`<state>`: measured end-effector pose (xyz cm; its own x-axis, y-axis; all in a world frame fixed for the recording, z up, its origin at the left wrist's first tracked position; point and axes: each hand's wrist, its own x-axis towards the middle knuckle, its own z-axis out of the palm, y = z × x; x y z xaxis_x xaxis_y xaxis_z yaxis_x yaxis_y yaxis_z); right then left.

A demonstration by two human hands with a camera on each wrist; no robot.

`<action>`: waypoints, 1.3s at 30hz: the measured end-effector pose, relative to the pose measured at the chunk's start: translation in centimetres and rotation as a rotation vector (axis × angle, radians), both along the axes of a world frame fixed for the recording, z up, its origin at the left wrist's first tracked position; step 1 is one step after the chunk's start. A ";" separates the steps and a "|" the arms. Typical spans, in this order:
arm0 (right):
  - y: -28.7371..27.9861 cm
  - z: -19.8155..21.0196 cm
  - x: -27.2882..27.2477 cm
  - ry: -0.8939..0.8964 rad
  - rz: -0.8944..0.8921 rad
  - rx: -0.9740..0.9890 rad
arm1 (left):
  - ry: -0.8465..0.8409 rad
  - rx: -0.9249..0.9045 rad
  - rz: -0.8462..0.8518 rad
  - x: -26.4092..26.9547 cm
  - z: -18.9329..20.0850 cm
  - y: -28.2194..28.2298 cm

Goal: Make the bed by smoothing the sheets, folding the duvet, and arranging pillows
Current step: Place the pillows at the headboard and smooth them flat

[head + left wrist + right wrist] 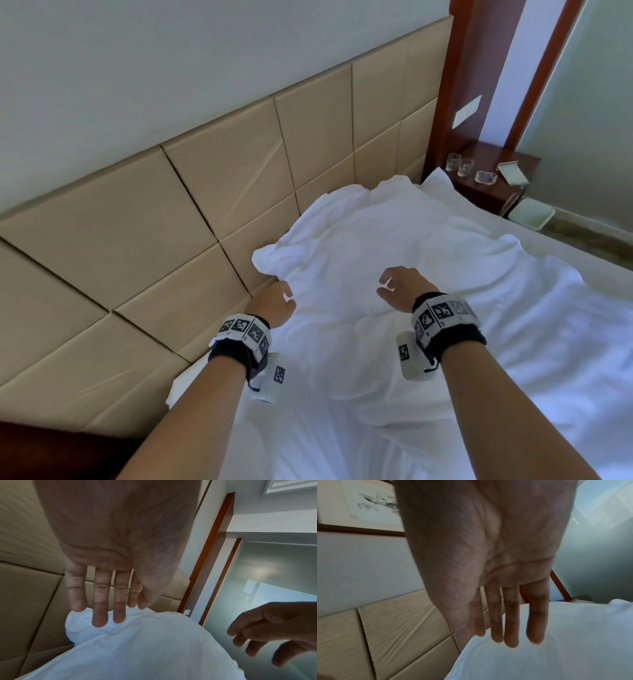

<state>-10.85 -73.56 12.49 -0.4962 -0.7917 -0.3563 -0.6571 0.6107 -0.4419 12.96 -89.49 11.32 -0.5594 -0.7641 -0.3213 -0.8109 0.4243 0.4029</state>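
Note:
A white pillow lies crumpled at the head of the bed, against the tan padded headboard. White sheets cover the mattress. My left hand hovers by the pillow's near left corner, fingers straight and empty, as the left wrist view shows. My right hand hangs over the pillow's middle, fingers relaxed, holding nothing. The pillow fills the lower part of both wrist views.
A dark wooden nightstand stands at the far right with two glasses, an ashtray and a card. A white bin sits on the floor beside it. A framed picture hangs above the headboard.

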 end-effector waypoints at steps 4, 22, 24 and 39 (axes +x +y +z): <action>-1.0 0.0 -1.2 0.024 -0.020 0.009 | -0.026 0.020 -0.071 -2.9 -0.1 -2.6; -21.3 -5.1 -4.0 0.139 0.043 0.160 | -0.097 0.271 -0.304 -12.2 -10.7 -21.0; -24.3 -6.9 -3.5 0.159 0.120 0.195 | -0.113 0.275 -0.299 -11.8 -12.1 -22.5; -33.2 -14.3 -3.3 0.319 0.308 0.437 | -0.075 0.419 -0.090 -12.1 -20.3 -31.3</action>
